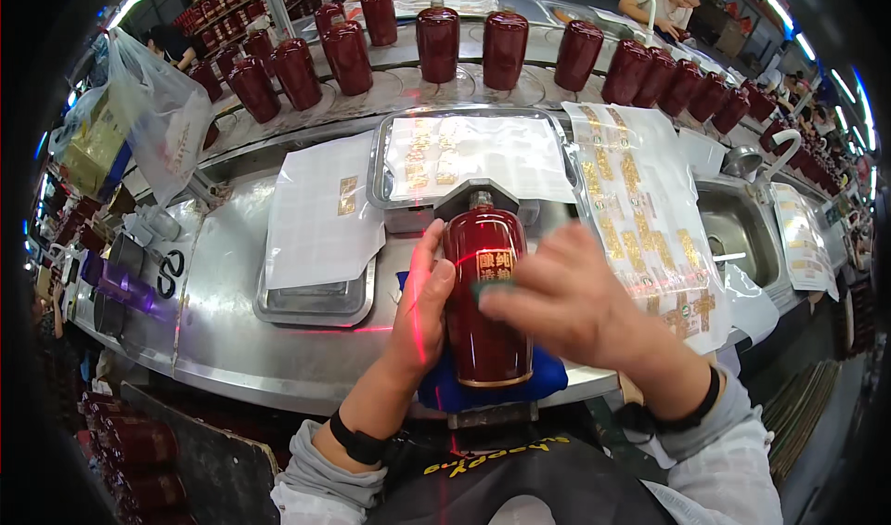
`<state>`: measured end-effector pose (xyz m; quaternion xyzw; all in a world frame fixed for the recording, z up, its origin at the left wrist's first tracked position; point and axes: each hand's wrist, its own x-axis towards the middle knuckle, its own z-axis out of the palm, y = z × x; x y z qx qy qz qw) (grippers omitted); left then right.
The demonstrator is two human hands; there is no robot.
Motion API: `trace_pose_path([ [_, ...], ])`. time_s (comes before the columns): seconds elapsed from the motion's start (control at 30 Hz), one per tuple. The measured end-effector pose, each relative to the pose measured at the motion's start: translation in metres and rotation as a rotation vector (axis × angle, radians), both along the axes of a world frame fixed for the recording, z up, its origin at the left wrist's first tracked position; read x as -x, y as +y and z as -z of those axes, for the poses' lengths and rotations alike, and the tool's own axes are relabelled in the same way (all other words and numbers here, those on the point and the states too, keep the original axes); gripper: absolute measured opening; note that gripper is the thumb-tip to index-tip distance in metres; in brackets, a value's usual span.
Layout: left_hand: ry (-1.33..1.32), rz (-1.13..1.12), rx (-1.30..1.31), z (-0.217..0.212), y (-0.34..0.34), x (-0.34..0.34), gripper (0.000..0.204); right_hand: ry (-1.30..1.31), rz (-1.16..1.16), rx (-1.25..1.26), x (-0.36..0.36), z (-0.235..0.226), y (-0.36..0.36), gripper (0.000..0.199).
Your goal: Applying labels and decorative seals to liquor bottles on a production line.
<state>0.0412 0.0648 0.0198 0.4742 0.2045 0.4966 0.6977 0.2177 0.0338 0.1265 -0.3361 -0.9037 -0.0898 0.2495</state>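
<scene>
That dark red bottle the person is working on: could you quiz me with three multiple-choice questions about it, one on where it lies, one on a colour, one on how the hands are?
1. Where does the dark red bottle lie?
A. on a blue cushion at the steel counter's near edge
B. inside the sink
C. on the conveyor at the back

2. What colour are the characters on the bottle's front?
A. white
B. gold
C. black

3. How are the hands placed?
A. both off the bottle
B. only the right hand touches it
C. left hand against its side, right hand over its front

Answers:
1 A: the blue cushion shows under the bottle on the steel counter.
2 B: the characters are gold on red.
3 C: the left hand lies along the bottle's left side and the blurred right hand presses on its front.
</scene>
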Motion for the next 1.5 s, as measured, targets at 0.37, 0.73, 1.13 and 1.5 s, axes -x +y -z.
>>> trace_pose_path([
  [0.37,-0.010,-0.060,-0.001,-0.001,-0.004,0.002,0.063,0.260,-0.013,0.414,-0.002,0.021,0.066,0.018],
  [0.73,0.012,-0.065,-0.062,0.007,-0.004,0.004,0.061,0.658,0.291,0.697,-0.028,0.026,0.026,0.019],
  [1.13,0.916,-0.305,-1.297,-0.031,-0.019,0.020,0.063,0.684,0.372,0.421,-0.034,0.025,0.030,0.022],
  [1.5,0.704,-0.509,-0.930,-0.025,0.044,0.009,0.045,0.476,0.123,0.641,-0.029,0.014,0.017,0.020],
])
